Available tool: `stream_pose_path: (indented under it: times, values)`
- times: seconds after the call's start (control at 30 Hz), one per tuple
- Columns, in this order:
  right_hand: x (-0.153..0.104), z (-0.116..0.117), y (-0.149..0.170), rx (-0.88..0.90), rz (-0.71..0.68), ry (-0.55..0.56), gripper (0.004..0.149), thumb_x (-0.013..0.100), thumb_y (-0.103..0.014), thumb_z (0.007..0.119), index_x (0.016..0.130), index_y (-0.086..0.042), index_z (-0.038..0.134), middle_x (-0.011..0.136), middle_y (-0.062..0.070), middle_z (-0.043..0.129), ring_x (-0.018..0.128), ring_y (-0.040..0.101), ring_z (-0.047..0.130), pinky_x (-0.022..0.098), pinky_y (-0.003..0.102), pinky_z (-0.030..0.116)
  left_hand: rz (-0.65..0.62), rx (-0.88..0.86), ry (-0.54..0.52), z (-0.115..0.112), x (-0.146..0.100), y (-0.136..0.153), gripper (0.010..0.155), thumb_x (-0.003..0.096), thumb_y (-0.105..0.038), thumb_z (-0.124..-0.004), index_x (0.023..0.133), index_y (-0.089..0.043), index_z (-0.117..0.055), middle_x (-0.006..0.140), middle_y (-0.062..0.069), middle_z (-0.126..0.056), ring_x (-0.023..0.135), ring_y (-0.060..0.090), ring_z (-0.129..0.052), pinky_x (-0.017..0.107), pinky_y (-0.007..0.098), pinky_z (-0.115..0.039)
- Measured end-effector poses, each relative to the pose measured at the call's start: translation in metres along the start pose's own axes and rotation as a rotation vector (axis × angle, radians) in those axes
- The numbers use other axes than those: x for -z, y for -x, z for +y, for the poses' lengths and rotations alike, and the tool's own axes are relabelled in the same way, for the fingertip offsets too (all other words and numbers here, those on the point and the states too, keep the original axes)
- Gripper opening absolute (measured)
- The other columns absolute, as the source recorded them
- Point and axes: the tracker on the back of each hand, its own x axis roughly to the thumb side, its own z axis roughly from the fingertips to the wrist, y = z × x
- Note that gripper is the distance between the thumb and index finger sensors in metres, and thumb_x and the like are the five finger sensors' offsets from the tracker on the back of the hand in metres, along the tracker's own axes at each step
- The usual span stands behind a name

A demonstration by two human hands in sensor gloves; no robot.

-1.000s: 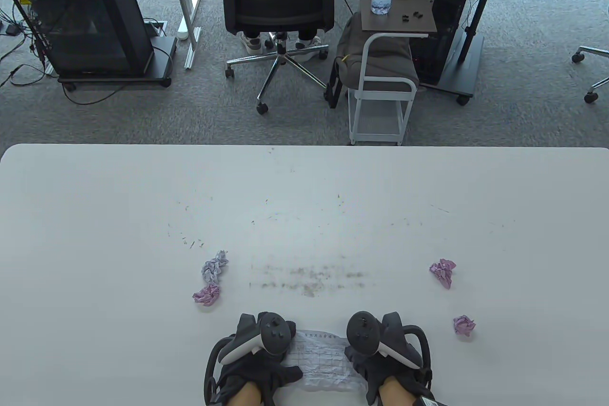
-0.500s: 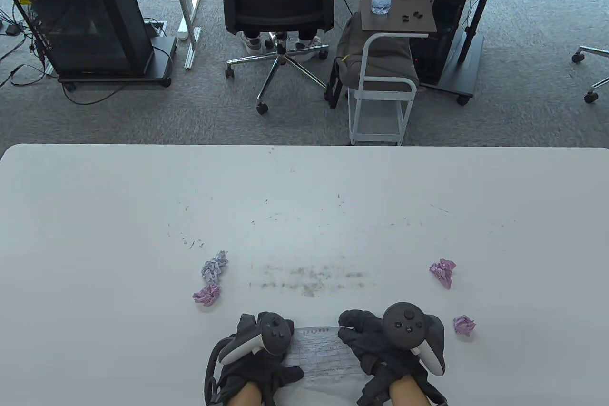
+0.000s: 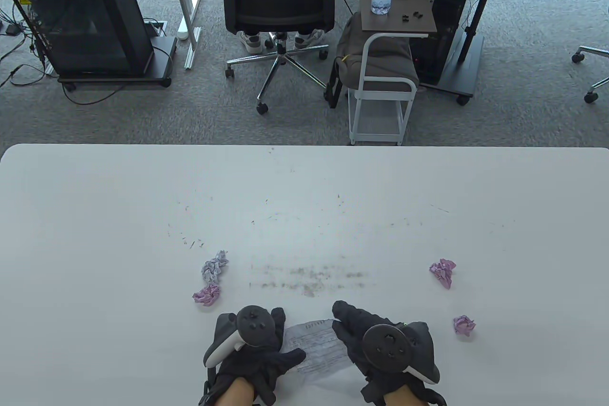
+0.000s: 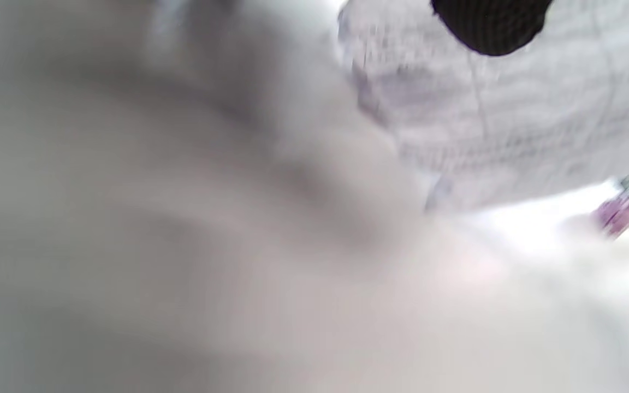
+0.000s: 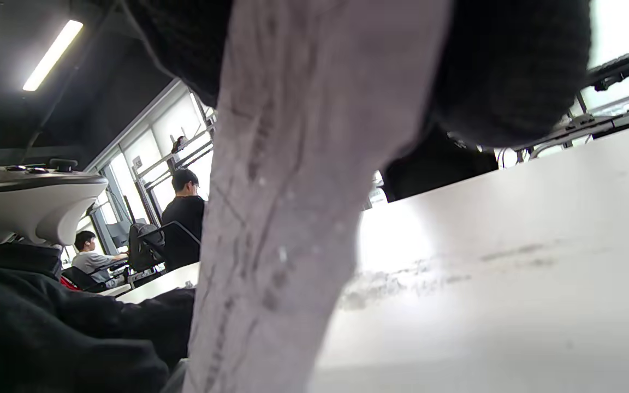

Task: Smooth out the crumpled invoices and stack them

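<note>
A partly flattened white invoice (image 3: 316,348) with a printed grid lies near the table's front edge between my hands. My left hand (image 3: 266,353) rests flat on its left end, fingers spread and thumb lying across the sheet. One left fingertip (image 4: 490,27) shows over the wrinkled invoice (image 4: 511,125) in the blurred left wrist view. My right hand (image 3: 352,330) holds the invoice's right end. In the right wrist view the invoice (image 5: 292,180) rises off the table and passes between the gloved fingers (image 5: 511,71).
Crumpled paper balls lie on the white table (image 3: 304,196): a grey-lilac one (image 3: 214,267) and a pink one (image 3: 207,294) to the left, two pink ones (image 3: 443,272) (image 3: 464,325) to the right. Dark smudges (image 3: 309,277) mark the middle.
My right hand turned over and slid left and forward, lifting the invoice's right end. My left hand rolled flat onto the left end with its fingers spread.
</note>
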Motion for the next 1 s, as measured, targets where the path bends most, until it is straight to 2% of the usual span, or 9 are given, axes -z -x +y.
stream_pose_path:
  times: [0.1,0.2,0.23,0.3,0.37,0.5,0.6,0.87,1.0]
  values:
    - [-0.002,-0.010,-0.005,0.084,0.012,0.064,0.039,0.054,-0.034,0.079,0.088,-0.015,0.075,0.048,0.001,0.096,0.027,0.012,0.096,0.022,0.033,0.089,-0.080,-0.173,-0.100,0.009,-0.005,0.003,0.090,0.0578,-0.054,-0.068,0.109,-0.014,-0.006,0.109,0.027,-0.003,0.099,0.061,-0.010,0.062,0.071,-0.021]
    - [-0.005,-0.018,0.001,0.336,0.108,0.138,0.039,0.054,-0.034,0.079,0.088,-0.015,0.075,0.048,0.000,0.096,0.027,0.011,0.096,0.021,0.031,0.090,-0.201,-0.479,-0.130,0.013,-0.007,0.011,0.092,0.0582,-0.057,-0.067,0.108,-0.014,-0.001,0.109,0.030,-0.005,0.102,0.061,-0.021,0.066,0.069,-0.029]
    - [-0.006,-0.019,0.008,0.541,0.171,0.170,0.039,0.054,-0.034,0.079,0.088,-0.015,0.075,0.048,0.001,0.096,0.027,0.012,0.095,0.021,0.032,0.089,-0.270,-0.644,-0.098,0.011,-0.005,0.014,0.095,0.0578,-0.059,-0.066,0.106,-0.016,0.003,0.109,0.030,-0.003,0.103,0.062,-0.022,0.068,0.070,-0.033]
    - [-0.008,-0.019,0.016,0.755,0.229,0.200,0.039,0.055,-0.033,0.079,0.088,-0.014,0.074,0.049,0.002,0.096,0.027,0.012,0.095,0.021,0.032,0.089,-0.365,-0.899,-0.004,0.006,-0.003,0.015,0.099,0.0576,-0.062,-0.066,0.101,-0.020,0.012,0.109,0.030,0.003,0.105,0.062,-0.020,0.072,0.072,-0.036]
    - [-0.010,-0.016,0.025,0.941,0.276,0.216,0.039,0.055,-0.032,0.078,0.089,-0.014,0.074,0.049,0.002,0.096,0.028,0.012,0.095,0.022,0.032,0.089,-0.425,-1.021,0.065,0.001,-0.001,0.013,0.102,0.0573,-0.063,-0.068,0.096,-0.024,0.019,0.108,0.030,0.007,0.107,0.063,-0.019,0.073,0.072,-0.036]
    - [-0.012,-0.008,0.040,1.131,0.312,0.169,0.039,0.057,-0.033,0.077,0.090,-0.014,0.072,0.051,0.001,0.095,0.029,0.012,0.095,0.023,0.032,0.089,-0.441,-0.959,0.068,-0.003,0.002,0.001,0.100,0.0589,-0.061,-0.069,0.095,-0.028,0.019,0.112,0.029,-0.003,0.109,0.057,-0.041,0.075,0.068,-0.048]
    - [-0.010,-0.005,0.043,1.228,0.271,0.112,0.039,0.059,-0.033,0.076,0.092,-0.013,0.070,0.053,0.001,0.094,0.031,0.012,0.095,0.025,0.032,0.089,-0.406,-0.959,0.167,-0.015,0.006,-0.004,0.096,0.0614,-0.059,-0.065,0.092,-0.030,0.021,0.109,0.034,-0.002,0.107,0.058,-0.047,0.074,0.067,-0.052]
    - [-0.003,-0.003,0.026,1.352,0.145,0.053,0.039,0.059,-0.034,0.075,0.093,-0.015,0.069,0.054,0.000,0.094,0.033,0.011,0.095,0.026,0.031,0.089,-0.431,-1.050,0.345,-0.035,0.010,-0.017,0.089,0.0616,-0.064,-0.051,0.090,-0.029,0.025,0.108,0.036,-0.001,0.106,0.062,-0.049,0.074,0.067,-0.055]
    - [-0.001,-0.002,0.026,1.365,0.131,0.034,0.039,0.060,-0.033,0.075,0.093,-0.014,0.069,0.055,0.001,0.094,0.033,0.011,0.095,0.026,0.032,0.089,-0.466,-1.146,0.381,-0.039,0.010,-0.021,0.086,0.0620,-0.063,-0.049,0.092,-0.029,0.024,0.111,0.035,-0.012,0.100,0.049,-0.072,0.071,0.058,-0.069]
